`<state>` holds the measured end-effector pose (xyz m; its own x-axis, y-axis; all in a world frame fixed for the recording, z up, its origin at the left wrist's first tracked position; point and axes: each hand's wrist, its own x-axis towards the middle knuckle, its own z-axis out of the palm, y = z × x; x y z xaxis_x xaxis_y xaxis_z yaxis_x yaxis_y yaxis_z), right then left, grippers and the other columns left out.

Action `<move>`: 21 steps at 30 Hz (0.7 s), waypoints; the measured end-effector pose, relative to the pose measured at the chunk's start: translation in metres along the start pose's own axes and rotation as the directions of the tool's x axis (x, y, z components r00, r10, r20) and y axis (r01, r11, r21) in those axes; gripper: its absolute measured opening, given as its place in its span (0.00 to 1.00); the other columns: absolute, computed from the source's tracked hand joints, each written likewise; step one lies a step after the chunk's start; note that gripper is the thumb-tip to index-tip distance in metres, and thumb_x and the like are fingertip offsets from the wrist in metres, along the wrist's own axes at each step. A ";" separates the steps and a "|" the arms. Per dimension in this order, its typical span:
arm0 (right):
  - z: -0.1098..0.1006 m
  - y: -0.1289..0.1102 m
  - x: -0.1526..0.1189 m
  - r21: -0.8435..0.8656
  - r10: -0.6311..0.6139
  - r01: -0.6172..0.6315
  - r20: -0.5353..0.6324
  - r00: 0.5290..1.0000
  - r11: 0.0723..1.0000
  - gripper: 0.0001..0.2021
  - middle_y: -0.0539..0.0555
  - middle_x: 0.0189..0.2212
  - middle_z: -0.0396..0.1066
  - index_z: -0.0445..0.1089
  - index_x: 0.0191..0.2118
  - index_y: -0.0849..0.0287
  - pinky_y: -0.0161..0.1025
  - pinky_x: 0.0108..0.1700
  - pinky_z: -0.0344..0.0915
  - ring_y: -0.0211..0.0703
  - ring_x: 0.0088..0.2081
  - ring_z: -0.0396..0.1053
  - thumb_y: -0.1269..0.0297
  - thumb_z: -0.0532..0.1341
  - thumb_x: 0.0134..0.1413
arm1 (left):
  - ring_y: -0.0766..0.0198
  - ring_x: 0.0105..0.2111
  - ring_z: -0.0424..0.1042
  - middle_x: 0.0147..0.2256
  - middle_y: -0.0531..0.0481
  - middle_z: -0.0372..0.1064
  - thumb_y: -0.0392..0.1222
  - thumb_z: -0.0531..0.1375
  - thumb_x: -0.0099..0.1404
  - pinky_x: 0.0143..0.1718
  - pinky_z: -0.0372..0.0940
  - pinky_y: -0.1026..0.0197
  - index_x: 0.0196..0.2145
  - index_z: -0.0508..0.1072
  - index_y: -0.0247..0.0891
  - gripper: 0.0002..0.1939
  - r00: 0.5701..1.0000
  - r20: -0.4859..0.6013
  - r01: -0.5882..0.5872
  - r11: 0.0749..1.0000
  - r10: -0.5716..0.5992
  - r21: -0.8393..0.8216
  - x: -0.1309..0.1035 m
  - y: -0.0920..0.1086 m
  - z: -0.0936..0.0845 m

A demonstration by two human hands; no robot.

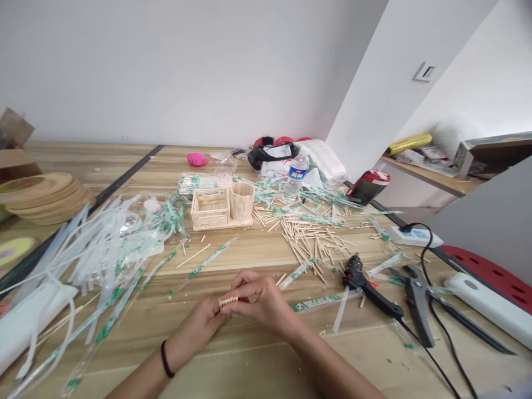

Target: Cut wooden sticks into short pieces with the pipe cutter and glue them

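Between my hands is a small row of short wooden sticks point(228, 301), side by side with their round ends facing me. My left hand point(206, 317), a dark band on its wrist, grips the left end of the row. The fingers of my right hand point(262, 299) close on its right side and partly hide it. Beyond them stands a little stick-built box with a round cup point(241, 202) on a shared base. Loose cut sticks point(310, 238) are scattered to the right. A black glue gun point(366, 285) lies there with a clear glue stick point(341, 309) by its nozzle.
Grey-black cutters point(419, 305) and a power cord lie at the right, near a white power strip point(415, 236). Clear glue sticks and plastic wrappers point(120, 249) cover the left. A water bottle point(297, 172), pink yarn point(197, 159) and wooden discs point(45, 197) stand farther back.
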<state>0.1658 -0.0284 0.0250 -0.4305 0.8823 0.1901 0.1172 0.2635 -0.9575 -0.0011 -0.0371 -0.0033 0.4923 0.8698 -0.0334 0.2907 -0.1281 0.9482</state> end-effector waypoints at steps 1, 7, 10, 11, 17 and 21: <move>0.000 0.001 0.000 0.005 0.002 -0.002 0.002 1.000 1.000 0.10 0.50 0.27 0.67 0.77 0.37 0.47 0.34 0.32 0.63 0.37 0.30 0.66 0.56 0.67 0.46 | 0.62 0.25 0.63 0.23 0.52 0.69 0.50 0.53 0.62 0.28 0.59 0.64 0.26 0.74 0.35 0.18 1.000 -0.001 -0.003 1.000 0.003 0.002 0.001 0.000 0.001; 0.001 0.006 0.001 -0.006 0.030 -0.030 0.005 1.000 1.000 0.15 0.49 0.28 0.65 0.77 0.39 0.47 0.34 0.32 0.61 0.38 0.30 0.64 0.53 0.69 0.41 | 0.59 0.31 0.67 0.28 0.49 0.73 0.45 0.54 0.62 0.34 0.61 0.63 0.27 0.75 0.36 0.14 0.999 0.006 -0.037 0.999 0.037 0.004 0.003 0.001 0.004; 0.002 0.010 0.001 0.020 0.027 -0.027 0.012 1.000 0.999 0.15 0.49 0.28 0.64 0.77 0.38 0.46 0.34 0.32 0.60 0.38 0.31 0.64 0.51 0.68 0.42 | 0.58 0.31 0.67 0.29 0.48 0.73 0.47 0.54 0.62 0.34 0.61 0.62 0.28 0.76 0.36 0.15 1.000 -0.009 -0.028 1.000 0.028 -0.002 0.003 -0.001 0.005; 0.002 0.010 0.001 0.035 0.026 -0.026 0.005 1.000 0.999 0.13 0.49 0.27 0.64 0.77 0.37 0.46 0.34 0.32 0.60 0.38 0.32 0.64 0.51 0.67 0.43 | 0.59 0.30 0.66 0.28 0.48 0.72 0.49 0.54 0.62 0.33 0.61 0.62 0.28 0.76 0.36 0.17 1.000 -0.020 -0.021 1.000 0.021 -0.009 0.004 -0.002 0.006; 0.003 0.012 0.003 0.101 0.021 -0.020 -0.005 1.000 0.995 0.13 0.49 0.27 0.62 0.78 0.36 0.46 0.34 0.31 0.58 0.37 0.31 0.62 0.50 0.67 0.42 | 0.62 0.26 0.62 0.23 0.51 0.68 0.56 0.57 0.57 0.28 0.59 0.63 0.24 0.74 0.35 0.20 0.997 -0.065 0.031 0.995 -0.037 -0.095 0.007 0.004 0.010; 0.001 0.013 0.003 0.120 0.014 -0.017 0.026 1.000 0.993 0.13 0.49 0.27 0.62 0.78 0.36 0.46 0.34 0.31 0.58 0.37 0.30 0.62 0.50 0.67 0.42 | 0.62 0.27 0.61 0.24 0.52 0.66 0.52 0.64 0.51 0.30 0.59 0.63 0.24 0.73 0.35 0.15 0.995 -0.068 0.063 0.988 -0.074 -0.143 0.004 0.009 0.010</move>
<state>0.1651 -0.0229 0.0125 -0.4519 0.8755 0.1713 0.0159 0.1999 -0.9797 0.0118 -0.0394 0.0023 0.4127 0.9072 -0.0816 0.2013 -0.0035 0.9795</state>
